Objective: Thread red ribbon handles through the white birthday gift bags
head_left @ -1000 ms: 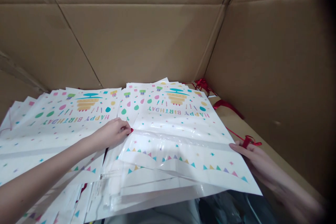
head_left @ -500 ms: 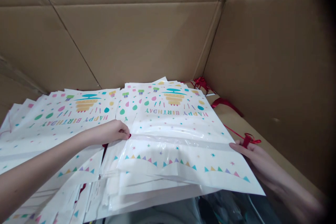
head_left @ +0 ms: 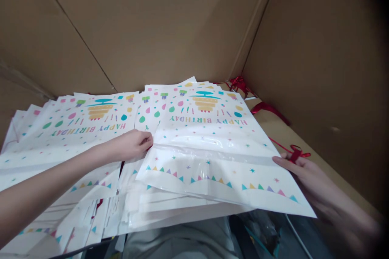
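Note:
A white plastic sheet [head_left: 209, 137], printed with birthday lettering, a cake, stars and bunting, lies on top of the right-hand pile. My left hand [head_left: 135, 144] is closed in a pinch on its left edge. On the right edge, my right hand [head_left: 296, 166] grips the sheet between thumb and fingers, most of them hidden beneath it. A red ribbon bow [head_left: 296, 153] shows at my right hand. Left of the top sheet, under my left forearm, spreads another pile of matching printed sheets [head_left: 88, 137].
Tall cardboard walls [head_left: 158, 28] rise behind and to the right. Tangled red ribbon [head_left: 238, 85] lies in the back corner, and a red strip [head_left: 270, 112] runs along the right side. My lap [head_left: 182, 240] shows below the sheets.
The whole scene sits slightly higher in the view. The top sheet's lower left corner now stands apart from the sheets under it. Both hands keep their grip.

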{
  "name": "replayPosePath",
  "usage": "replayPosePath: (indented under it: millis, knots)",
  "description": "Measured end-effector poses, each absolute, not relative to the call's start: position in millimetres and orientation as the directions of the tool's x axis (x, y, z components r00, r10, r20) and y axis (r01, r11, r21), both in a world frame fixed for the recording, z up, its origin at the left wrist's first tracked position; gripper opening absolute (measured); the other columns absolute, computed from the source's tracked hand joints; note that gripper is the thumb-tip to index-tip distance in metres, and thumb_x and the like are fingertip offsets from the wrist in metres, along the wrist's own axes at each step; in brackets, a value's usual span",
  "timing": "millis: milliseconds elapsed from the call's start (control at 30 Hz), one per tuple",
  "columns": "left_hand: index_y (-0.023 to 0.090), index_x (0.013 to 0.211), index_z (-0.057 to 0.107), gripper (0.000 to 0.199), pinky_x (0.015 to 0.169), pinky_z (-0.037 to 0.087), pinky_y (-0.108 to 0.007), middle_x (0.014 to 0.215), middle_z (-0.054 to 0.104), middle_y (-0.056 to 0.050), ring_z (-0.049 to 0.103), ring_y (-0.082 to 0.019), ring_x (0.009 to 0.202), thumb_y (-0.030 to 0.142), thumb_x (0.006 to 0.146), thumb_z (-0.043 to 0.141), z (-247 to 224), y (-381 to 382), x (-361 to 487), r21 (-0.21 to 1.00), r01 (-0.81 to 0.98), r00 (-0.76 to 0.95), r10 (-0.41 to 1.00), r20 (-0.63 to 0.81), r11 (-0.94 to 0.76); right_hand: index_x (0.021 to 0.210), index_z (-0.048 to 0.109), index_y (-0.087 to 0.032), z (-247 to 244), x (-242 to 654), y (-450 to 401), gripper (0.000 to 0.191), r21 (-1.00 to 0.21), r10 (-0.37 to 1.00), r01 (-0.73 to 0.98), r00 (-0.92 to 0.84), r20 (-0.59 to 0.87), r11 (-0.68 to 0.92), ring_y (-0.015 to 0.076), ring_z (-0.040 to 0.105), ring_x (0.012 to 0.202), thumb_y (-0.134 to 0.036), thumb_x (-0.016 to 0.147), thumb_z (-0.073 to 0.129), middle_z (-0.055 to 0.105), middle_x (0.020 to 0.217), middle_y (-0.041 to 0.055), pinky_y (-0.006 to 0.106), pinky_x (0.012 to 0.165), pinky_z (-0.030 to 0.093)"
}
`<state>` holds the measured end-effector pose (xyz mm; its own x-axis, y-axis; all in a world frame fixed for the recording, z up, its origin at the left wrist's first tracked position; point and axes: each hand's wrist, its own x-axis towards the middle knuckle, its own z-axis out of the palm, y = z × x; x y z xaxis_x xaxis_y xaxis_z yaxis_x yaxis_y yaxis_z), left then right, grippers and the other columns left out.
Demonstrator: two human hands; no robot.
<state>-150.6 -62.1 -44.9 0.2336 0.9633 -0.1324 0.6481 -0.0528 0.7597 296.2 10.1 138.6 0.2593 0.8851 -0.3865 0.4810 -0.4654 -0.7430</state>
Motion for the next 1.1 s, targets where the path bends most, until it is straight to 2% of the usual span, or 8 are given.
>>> replayPosePath:
  millis: [100, 200, 333, 467, 667, 833, 967, 1100]
  knots:
    - [0.021, 0.088, 0.068, 0.03, 0.067, 0.046, -0.027, 0.085, 0.071, -0.004, 0.064, -0.02, 0.077, 0.049, 0.09, 0.056, -52, -62, -156, 0.874, 0.482, 0.25, 0.948, -0.198, 0.056, 0.088, 0.061, -0.022, 135, 300, 11, 0.045, -0.75, 0.867, 0.435, 0.252, -0.43, -0.499, 0.0217, 0.068, 0.058, -0.036, 0.062, 0.095, 0.071, 0.07, 0.0026, 0.028, 0.049, 0.052]
    - [0.021, 0.085, 0.071, 0.027, 0.072, 0.047, -0.028, 0.085, 0.073, -0.002, 0.065, -0.02, 0.08, 0.047, 0.083, 0.065, -60, -59, -160, 0.901, 0.424, 0.199, 0.962, -0.189, 0.089, 0.087, 0.058, -0.022, 134, 302, 10, 0.048, -0.749, 0.876, 0.454, 0.247, -0.415, -0.483, 0.0197, 0.066, 0.058, -0.039, 0.062, 0.096, 0.068, 0.069, 0.0006, 0.026, 0.049, 0.051]
    - [0.019, 0.076, 0.07, 0.024, 0.059, 0.045, -0.027, 0.069, 0.067, -0.003, 0.061, -0.017, 0.064, 0.042, 0.079, 0.067, -60, -51, -165, 0.932, 0.302, 0.248, 0.928, -0.277, 0.198, 0.09, 0.056, -0.024, 137, 301, 9, 0.056, -0.737, 0.885, 0.489, 0.266, -0.382, -0.465, 0.0187, 0.065, 0.057, -0.043, 0.057, 0.098, 0.067, 0.068, -0.0016, 0.025, 0.048, 0.05]
    - [0.018, 0.077, 0.064, 0.021, 0.06, 0.047, -0.027, 0.073, 0.067, -0.004, 0.061, -0.017, 0.063, 0.039, 0.078, 0.066, -52, -44, -168, 0.931, 0.244, 0.337, 0.877, -0.343, 0.27, 0.087, 0.055, -0.023, 138, 304, 11, 0.061, -0.743, 0.904, 0.515, 0.249, -0.348, -0.428, 0.0183, 0.064, 0.056, -0.046, 0.052, 0.099, 0.066, 0.067, -0.0028, 0.025, 0.048, 0.05]
    - [0.022, 0.082, 0.057, 0.016, 0.062, 0.039, -0.027, 0.082, 0.071, -0.003, 0.058, -0.017, 0.069, 0.03, 0.092, 0.049, -29, -49, -166, 0.833, 0.552, 0.455, 0.841, -0.292, -0.01, 0.085, 0.052, -0.023, 135, 312, 18, 0.058, -0.73, 0.908, 0.541, 0.226, -0.352, -0.418, 0.018, 0.062, 0.054, -0.05, 0.057, 0.096, 0.064, 0.063, -0.0033, 0.026, 0.047, 0.049]
    - [0.023, 0.091, 0.065, 0.015, 0.058, 0.031, -0.029, 0.084, 0.064, -0.007, 0.053, -0.019, 0.063, 0.018, 0.087, 0.051, -17, -58, -157, 0.496, 0.777, 0.521, 0.838, -0.161, -0.387, 0.083, 0.051, -0.023, 136, 312, 22, 0.06, -0.721, 0.935, 0.596, 0.205, -0.289, -0.354, 0.0142, 0.056, 0.051, -0.055, 0.057, 0.095, 0.059, 0.06, -0.0052, 0.024, 0.043, 0.045]
    - [0.021, 0.094, 0.067, 0.019, 0.06, 0.033, -0.032, 0.082, 0.067, -0.01, 0.059, -0.025, 0.077, 0.012, 0.085, 0.053, -18, -62, -146, 0.306, 0.778, 0.591, 0.805, -0.057, -0.549, 0.083, 0.051, -0.023, 136, 310, 22, 0.06, -0.712, 0.937, 0.61, 0.204, -0.282, -0.347, 0.0138, 0.055, 0.051, -0.056, 0.056, 0.094, 0.058, 0.061, -0.0056, 0.024, 0.043, 0.044]
    - [0.018, 0.089, 0.066, 0.021, 0.062, 0.036, -0.033, 0.079, 0.067, -0.011, 0.061, -0.028, 0.086, 0.005, 0.082, 0.052, -24, -63, -141, 0.297, 0.754, 0.616, 0.788, -0.01, -0.586, 0.084, 0.052, -0.023, 136, 306, 22, 0.057, -0.709, 0.93, 0.602, 0.219, -0.294, -0.366, 0.0149, 0.057, 0.051, -0.052, 0.059, 0.094, 0.06, 0.062, -0.0044, 0.024, 0.044, 0.045]
